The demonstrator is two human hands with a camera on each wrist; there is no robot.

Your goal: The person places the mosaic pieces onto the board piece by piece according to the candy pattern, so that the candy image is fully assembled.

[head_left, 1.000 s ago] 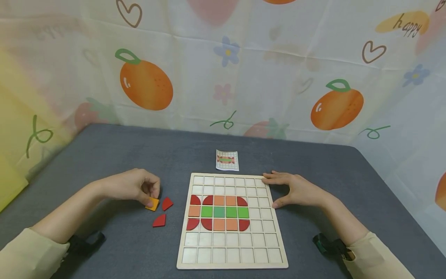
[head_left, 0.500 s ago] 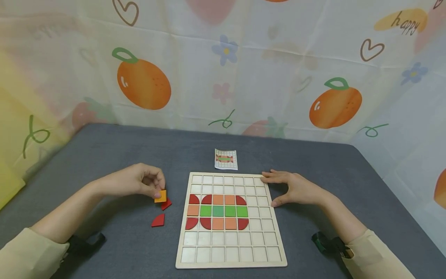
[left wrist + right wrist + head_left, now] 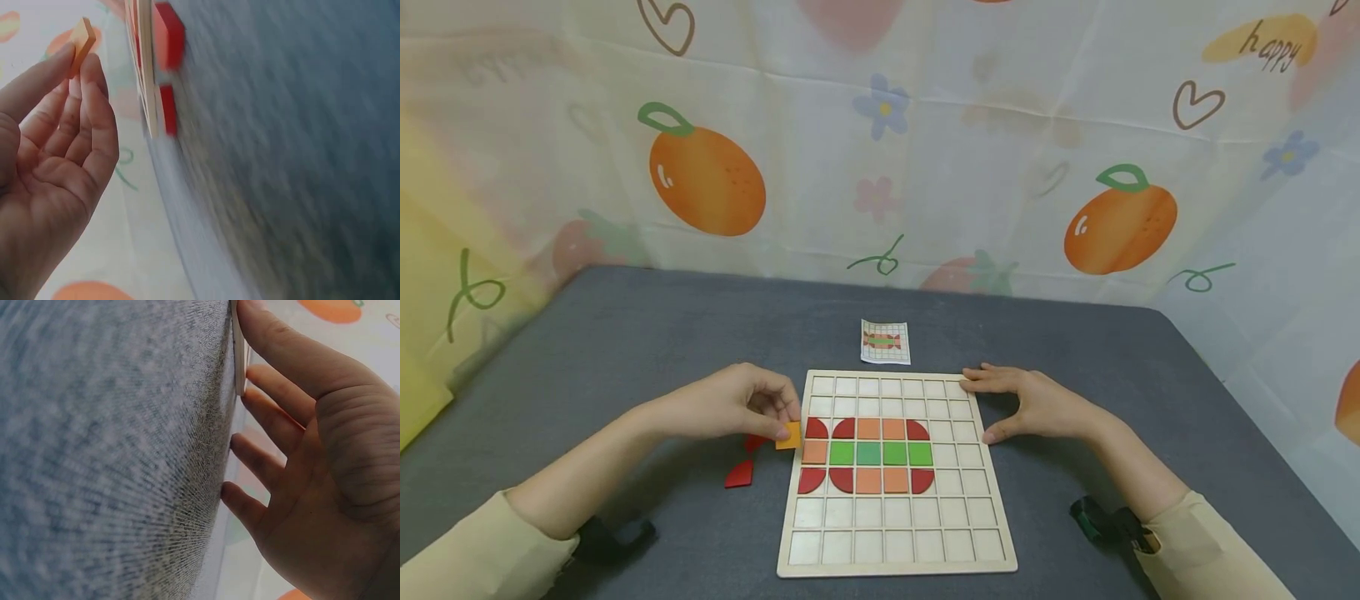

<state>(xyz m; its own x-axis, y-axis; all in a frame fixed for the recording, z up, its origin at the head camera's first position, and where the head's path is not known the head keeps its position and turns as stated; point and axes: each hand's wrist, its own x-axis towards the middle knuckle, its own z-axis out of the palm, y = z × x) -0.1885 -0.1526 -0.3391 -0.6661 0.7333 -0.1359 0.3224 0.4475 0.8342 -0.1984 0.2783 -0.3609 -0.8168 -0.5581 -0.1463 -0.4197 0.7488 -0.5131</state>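
My left hand (image 3: 733,406) pinches an orange square tile (image 3: 788,436) between thumb and fingers, just off the left edge of a wooden grid board (image 3: 895,570). The left wrist view shows that tile (image 3: 82,47) raised at the fingertips. Two red quarter-circle tiles (image 3: 739,475) lie on the table below the left hand, one partly hidden by it. Set in the board's cells are red quarter-circles (image 3: 843,481), salmon squares (image 3: 868,481) and green squares (image 3: 896,454). With fingers spread, my right hand (image 3: 1041,408) touches the board's upper right edge; its thumb meets the side.
Behind the board lies a small printed card (image 3: 885,342) with a candy-like grid pattern. The dark grey table (image 3: 700,308) ends at a fruit-printed cloth (image 3: 820,150). Black bands (image 3: 1112,527) sit at both wrists.
My left hand has lifted the orange tile off the table and carried it right, past the red tiles, to the board's left edge. The right hand stays at the board.
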